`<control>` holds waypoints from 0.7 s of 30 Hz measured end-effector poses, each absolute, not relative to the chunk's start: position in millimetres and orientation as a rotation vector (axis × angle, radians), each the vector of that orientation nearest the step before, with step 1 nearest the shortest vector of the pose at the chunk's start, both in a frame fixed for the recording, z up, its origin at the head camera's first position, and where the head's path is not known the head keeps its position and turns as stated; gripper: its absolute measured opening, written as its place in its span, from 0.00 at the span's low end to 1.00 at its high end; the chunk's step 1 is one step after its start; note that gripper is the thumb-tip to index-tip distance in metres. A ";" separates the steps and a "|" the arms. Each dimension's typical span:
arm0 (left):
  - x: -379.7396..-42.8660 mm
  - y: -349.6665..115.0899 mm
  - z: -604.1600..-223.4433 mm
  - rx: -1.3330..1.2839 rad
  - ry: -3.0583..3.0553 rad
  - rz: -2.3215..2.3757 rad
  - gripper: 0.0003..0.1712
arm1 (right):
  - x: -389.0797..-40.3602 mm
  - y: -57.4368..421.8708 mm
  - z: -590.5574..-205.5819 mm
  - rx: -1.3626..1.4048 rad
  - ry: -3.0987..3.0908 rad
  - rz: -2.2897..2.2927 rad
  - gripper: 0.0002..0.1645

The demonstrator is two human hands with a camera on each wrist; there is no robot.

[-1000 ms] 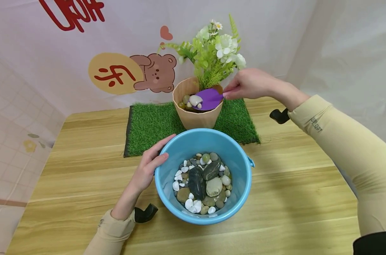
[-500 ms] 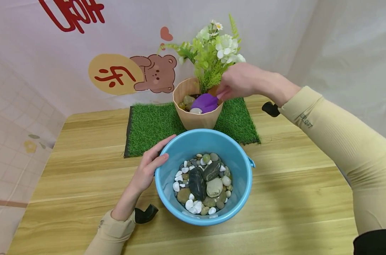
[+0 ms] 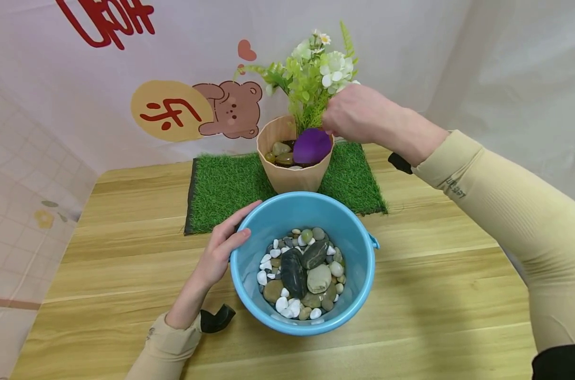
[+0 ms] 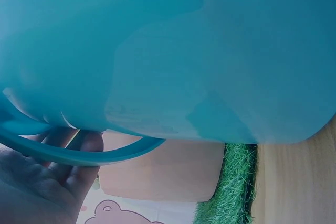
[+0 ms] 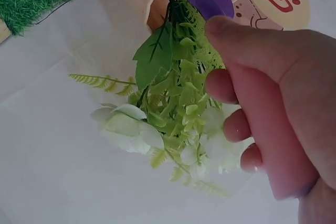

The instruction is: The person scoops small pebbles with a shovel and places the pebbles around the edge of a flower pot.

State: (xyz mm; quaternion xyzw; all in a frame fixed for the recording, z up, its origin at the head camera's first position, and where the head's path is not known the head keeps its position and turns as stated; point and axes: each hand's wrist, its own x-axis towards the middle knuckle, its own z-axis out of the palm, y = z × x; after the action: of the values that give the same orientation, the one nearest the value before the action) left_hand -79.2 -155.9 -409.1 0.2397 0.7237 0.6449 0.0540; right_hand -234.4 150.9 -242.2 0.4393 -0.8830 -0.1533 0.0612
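Note:
A toy trowel with a pink handle (image 5: 268, 124) is gripped by my right hand (image 3: 358, 113); its purple blade (image 3: 312, 146) tilts down inside the peach flowerpot (image 3: 294, 179). Several pebbles (image 3: 283, 153) show in the pot to the left of the blade. White and green artificial flowers (image 3: 316, 74) stand in the pot, close to that hand. My left hand (image 3: 221, 248) holds the left rim of the blue bucket (image 3: 304, 330), thumb over the edge and fingers along the outside. Mixed stones, dark, grey, brown and white (image 3: 294, 274), cover the bucket's bottom.
The pot stands on a green turf mat (image 3: 221, 195) at the back of the wooden table (image 3: 126, 253). A pale curtain printed with a bear (image 3: 232, 108) hangs behind. The bucket's handle (image 4: 105, 156) hangs down along its outer side.
My right hand has turned over and the trowel blade has tipped, so the pebbles it carried have slid off into the pot. My left hand and the bucket have stayed still.

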 end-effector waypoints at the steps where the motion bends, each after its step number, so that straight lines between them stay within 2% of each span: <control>1: -79.0 -155.8 -409.1 0.728 2.199 1.958 0.33 | -232.6 151.6 -242.2 1.319 -2.651 -0.469 0.23; 8: -78.7 -155.8 -409.6 0.727 2.200 1.959 0.33 | -219.2 156.3 -235.8 1.223 -2.708 -0.506 0.25; 14: -79.1 -156.1 -409.7 0.730 2.189 1.963 0.33 | -203.5 163.6 -228.3 1.162 -2.796 -0.363 0.10; 21: -78.9 -155.3 -409.0 0.729 2.196 1.959 0.33 | -178.2 176.5 -221.6 1.130 -2.746 -0.270 0.07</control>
State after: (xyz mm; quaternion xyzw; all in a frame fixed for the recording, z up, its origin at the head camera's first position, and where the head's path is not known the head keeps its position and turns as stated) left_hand -78.9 -155.3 -409.0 0.2400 0.7232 0.6452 0.0552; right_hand -178.2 176.5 -221.6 0.3778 -0.9180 -0.0903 0.0799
